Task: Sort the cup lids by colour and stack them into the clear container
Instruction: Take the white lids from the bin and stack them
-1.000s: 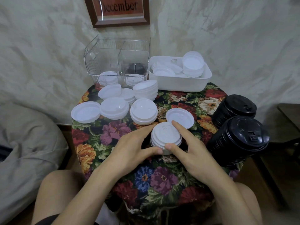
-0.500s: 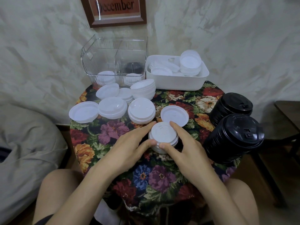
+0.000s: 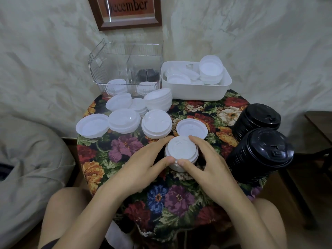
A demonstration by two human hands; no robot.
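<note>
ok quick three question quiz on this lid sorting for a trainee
1. True or false: the left hand and right hand both grip the white lid stack.
2. Fill in: the clear container holds white lids and one ____ stack.
3. The two big black lid stacks lie: A left of the hands, B right of the hands, C in the container.
Key: 1 true; 2 black; 3 B

White lid stacks [image 3: 156, 125] crowd the way to the clear container [image 3: 125, 69] (open-topped)
</note>
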